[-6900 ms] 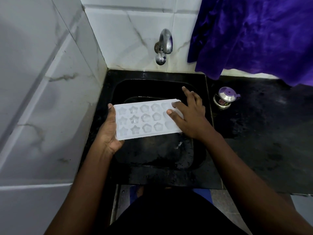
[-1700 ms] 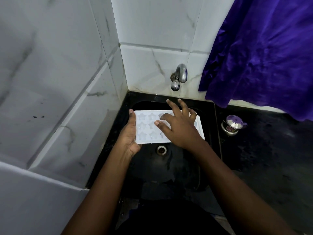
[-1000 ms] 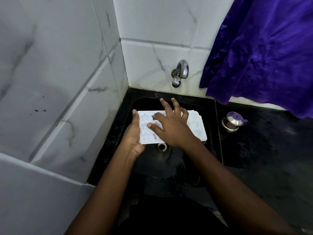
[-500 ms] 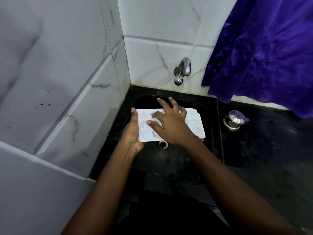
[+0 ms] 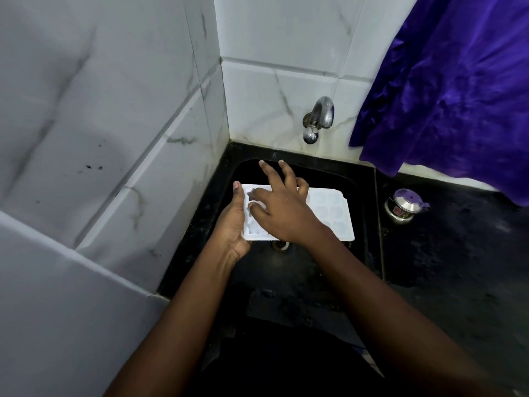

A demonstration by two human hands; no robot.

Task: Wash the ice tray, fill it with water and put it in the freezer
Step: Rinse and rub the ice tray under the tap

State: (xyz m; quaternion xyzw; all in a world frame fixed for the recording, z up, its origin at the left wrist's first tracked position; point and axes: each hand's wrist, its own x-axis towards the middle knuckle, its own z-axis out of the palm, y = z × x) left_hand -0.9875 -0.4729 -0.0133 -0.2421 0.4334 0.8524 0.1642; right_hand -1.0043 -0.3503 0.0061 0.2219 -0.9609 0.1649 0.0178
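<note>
A white ice tray (image 5: 329, 213) with star and flower shaped cells hangs level over the black sink (image 5: 312, 276), cells facing up. My left hand (image 5: 233, 224) grips its left end, thumb along the edge and fingers underneath. My right hand (image 5: 282, 207) lies flat on top of the tray's left half, fingers spread and straight, touching the cells. The right half of the tray is uncovered. The metal tap (image 5: 319, 118) sticks out of the tiled wall above the sink; I see no water running from it.
White marble tiles wall in the sink at the left and back. A purple cloth (image 5: 446, 90) hangs at the upper right over the black counter (image 5: 458, 267). A small steel pot with a purple lid (image 5: 405, 206) stands on the counter beside the sink. The drain (image 5: 280, 245) shows below the tray.
My right hand has slid leftward over the tray's cells, from the middle to the left half. The left hand keeps its grip on the tray's end.
</note>
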